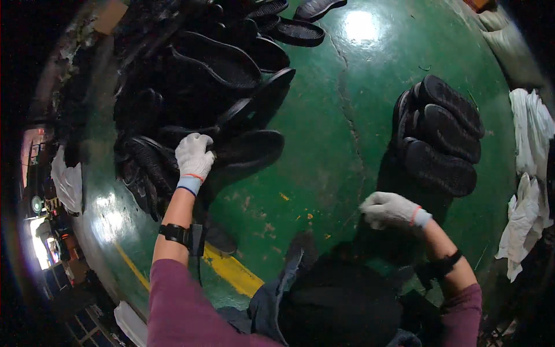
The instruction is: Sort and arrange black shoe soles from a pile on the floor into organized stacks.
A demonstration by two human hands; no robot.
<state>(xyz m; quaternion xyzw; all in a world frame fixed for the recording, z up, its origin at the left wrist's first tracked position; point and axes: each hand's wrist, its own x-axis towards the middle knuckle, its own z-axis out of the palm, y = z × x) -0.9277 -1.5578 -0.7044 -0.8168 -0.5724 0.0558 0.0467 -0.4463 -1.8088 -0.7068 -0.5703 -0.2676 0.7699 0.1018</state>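
Observation:
My left hand (195, 156), in a white knit glove, is at the near edge of a heap of black shoe soles. Its fingers are closed on the near end of a black shoe sole (248, 151) that points away to the right. My right hand (388, 209), gloved the same way, hangs over the floor with its fingers curled together and nothing showing in them. Beyond it, at the right, several black soles (442, 168) are gathered in a neat stack, lying side by side and overlapping.
The dark heap of soles (217, 61) spreads across the upper left, with a few loose ones (298, 32) at its far edge. Green floor (312, 110) has a long crack and a yellow stripe (231, 270). White sacks (529, 133) lie along the right side.

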